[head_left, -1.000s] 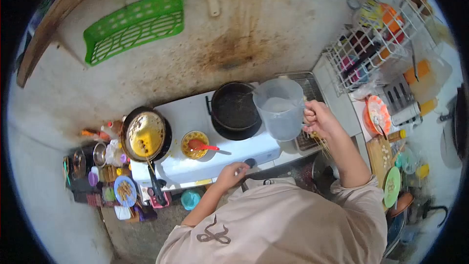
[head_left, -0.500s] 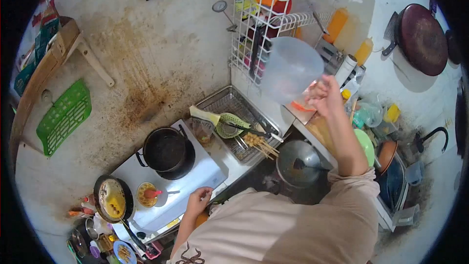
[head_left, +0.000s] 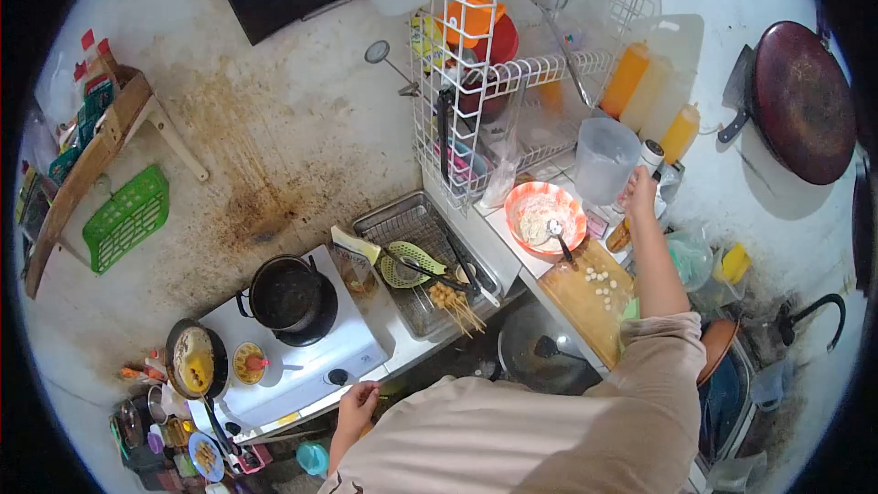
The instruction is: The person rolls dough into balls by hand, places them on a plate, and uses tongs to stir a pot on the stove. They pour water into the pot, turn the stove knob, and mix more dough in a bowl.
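Observation:
My right hand (head_left: 637, 190) is closed round the handle of a translucent plastic jug (head_left: 605, 161), at the back of the right counter. Beside the jug is an orange-and-white bowl (head_left: 521, 240) with pale, floury contents and a spoon (head_left: 556, 234) leaning in it. A wooden cutting board (head_left: 576, 306) with several small white pieces (head_left: 601, 285) lies nearer to me. My left hand (head_left: 357, 402) hangs low by the stove's front edge, fingers curled together, nothing visible in them. The stove (head_left: 302, 357) bears a black pot (head_left: 285, 295).
A frying pan (head_left: 214, 348) with egg in it and a small bowl (head_left: 243, 353) are at the stove's left. A wire tray (head_left: 425, 316) holds a green strainer (head_left: 399, 276) and skewers (head_left: 462, 313). The white wire rack (head_left: 498, 82) rises behind the bowl. A wok (head_left: 521, 357) sits below counter level.
My right hand has carried the jug down and to the right, from in front of the rack to the back of the counter. The bowl and cutting board now show. My left hand has lowered slightly.

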Demonstrator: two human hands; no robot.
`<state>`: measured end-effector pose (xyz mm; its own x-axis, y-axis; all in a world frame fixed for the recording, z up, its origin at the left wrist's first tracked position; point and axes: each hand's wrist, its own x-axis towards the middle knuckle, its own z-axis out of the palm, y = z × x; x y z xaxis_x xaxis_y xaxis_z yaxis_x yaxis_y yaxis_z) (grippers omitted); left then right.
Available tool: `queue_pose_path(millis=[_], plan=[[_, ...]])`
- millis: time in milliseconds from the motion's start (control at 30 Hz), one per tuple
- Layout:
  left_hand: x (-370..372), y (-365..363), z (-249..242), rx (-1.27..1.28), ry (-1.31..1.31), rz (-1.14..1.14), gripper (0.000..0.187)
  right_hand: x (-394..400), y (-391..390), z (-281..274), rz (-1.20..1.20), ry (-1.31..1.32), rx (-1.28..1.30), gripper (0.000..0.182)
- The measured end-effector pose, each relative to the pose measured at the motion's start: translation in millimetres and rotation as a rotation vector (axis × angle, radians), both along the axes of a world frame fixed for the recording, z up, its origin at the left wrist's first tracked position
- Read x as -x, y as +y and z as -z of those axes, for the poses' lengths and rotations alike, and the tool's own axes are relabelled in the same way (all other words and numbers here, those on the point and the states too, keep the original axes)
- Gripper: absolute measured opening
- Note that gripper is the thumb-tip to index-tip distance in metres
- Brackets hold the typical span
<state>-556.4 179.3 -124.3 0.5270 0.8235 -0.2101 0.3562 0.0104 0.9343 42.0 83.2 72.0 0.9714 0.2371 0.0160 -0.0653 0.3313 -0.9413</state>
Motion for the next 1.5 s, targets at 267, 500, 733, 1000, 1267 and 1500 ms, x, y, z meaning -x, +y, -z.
queue_pose_path(millis=[267,500,733,1000,1267,1500], plan=[[-5.8,-30.9,3.1,0.079,0.039,-0.087,0.014,-47.2,26.8,39.2,0.07,0.078,0.059,0.029],[-20.3,-45.0,-10.1,-0.048,0.048,-0.115,0.012,-74.8,58.7,90.2,0.018,0.186,0.037,0.031],[-19.1,-49.8,-8.8,-0.013,0.061,-0.134,0.013,-79.7,59.8,106.6,-0.018,0.273,0.129,0.038],[-3.7,-35.9,7.8,-0.042,0.049,-0.047,0.016,-77.0,17.5,105.0,0.342,-0.895,1.161,0.037],[40.8,-0.7,31.1,-0.093,0.028,-0.025,0.017,243.8,50.1,75.0,-0.515,-0.906,0.961,0.03],[138.5,11.4,-4.9,-0.104,0.096,0.016,0.017,513.9,121.5,236.4,-1.465,-0.568,1.28,0.029]])
